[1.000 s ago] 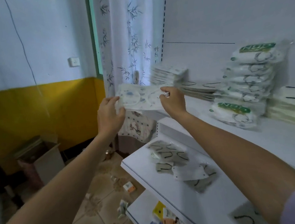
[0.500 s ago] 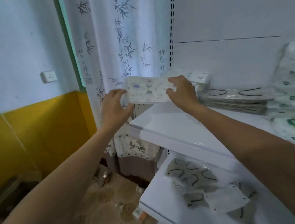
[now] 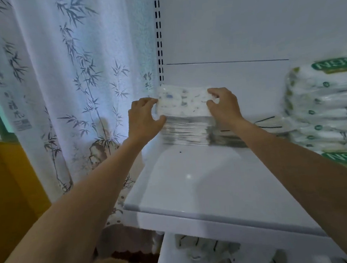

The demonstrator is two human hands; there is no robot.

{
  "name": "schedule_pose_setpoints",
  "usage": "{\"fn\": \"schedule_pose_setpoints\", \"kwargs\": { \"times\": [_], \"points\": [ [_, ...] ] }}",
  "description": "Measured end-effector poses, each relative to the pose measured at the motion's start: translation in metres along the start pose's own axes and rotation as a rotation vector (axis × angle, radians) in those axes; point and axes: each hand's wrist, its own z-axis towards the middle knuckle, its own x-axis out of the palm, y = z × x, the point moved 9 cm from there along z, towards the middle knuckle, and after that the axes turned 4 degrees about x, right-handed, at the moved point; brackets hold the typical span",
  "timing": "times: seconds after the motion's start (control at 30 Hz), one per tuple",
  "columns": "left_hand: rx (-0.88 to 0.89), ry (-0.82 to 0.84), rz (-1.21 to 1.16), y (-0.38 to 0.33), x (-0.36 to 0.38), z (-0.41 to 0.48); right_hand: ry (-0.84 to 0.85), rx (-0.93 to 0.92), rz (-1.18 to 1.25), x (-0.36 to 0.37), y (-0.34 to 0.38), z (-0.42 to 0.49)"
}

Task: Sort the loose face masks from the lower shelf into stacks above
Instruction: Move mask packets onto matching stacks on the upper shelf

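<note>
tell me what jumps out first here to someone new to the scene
The left hand and right hand pinch the ends of a patterned face mask at the top of a stack at the back left of the upper shelf. A tall pile of green-labelled packs fills the right edge. Loose masks lie on the lower shelf below.
</note>
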Motion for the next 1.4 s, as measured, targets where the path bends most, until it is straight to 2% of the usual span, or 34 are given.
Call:
{"fn": "schedule_pose_setpoints", "kwargs": {
  "times": [0.2, 0.33, 0.47, 0.6, 0.8, 1.03, 1.23, 1.4],
  "points": [
    [-0.008, 0.137, -0.173, 0.015, 0.052, 0.032, 0.048, 0.177, -0.125, 0.011, -0.029, 0.022],
    [-0.046, 0.159, -0.307, 0.031, 0.070, 0.035, 0.076, 0.292, -0.019, 0.033, -0.041, 0.016],
    [-0.128, 0.190, -0.476, 0.042, 0.081, 0.033, 0.029, 0.288, 0.033, 0.042, -0.035, 0.015],
    [-0.070, 0.251, -0.484, 0.041, 0.079, 0.036, 0.024, 0.274, 0.044, 0.049, -0.030, 0.016],
    [0.069, 0.179, -0.333, 0.031, 0.057, 0.036, -0.169, 0.267, -0.007, 0.017, -0.031, 0.003],
    [0.323, 0.176, -0.208, -0.031, 0.029, -0.005, -0.185, 0.226, -0.132, -0.022, -0.024, -0.040],
    [0.308, 0.237, -0.228, -0.081, 0.021, -0.071, -0.162, 0.222, -0.200, -0.057, -0.030, -0.112],
    [0.303, 0.223, -0.205, -0.107, 0.005, -0.143, -0.226, 0.113, -0.422, -0.102, -0.031, -0.183]
  ]
}}
